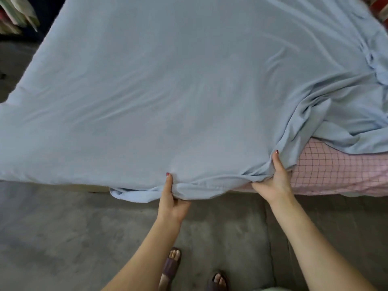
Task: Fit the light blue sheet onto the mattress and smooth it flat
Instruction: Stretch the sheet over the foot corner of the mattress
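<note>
The light blue sheet (168,91) lies spread over most of the mattress, fairly flat on the left and bunched in folds at the right. My left hand (171,201) grips the sheet's near hem at the bed's front edge, thumb on top. A little to the right, my right hand (275,181) holds the same hem, thumb raised along a fold. Right of that hand the mattress (336,171) shows bare, pink with a dark grid pattern. A loose loop of hem hangs below the edge left of my left hand.
Grey concrete floor (63,238) runs along the near side of the bed, where my feet in dark slippers (172,263) stand. Stacked fabrics (16,15) sit at the top left. A patterned item (380,7) peeks in at the top right corner.
</note>
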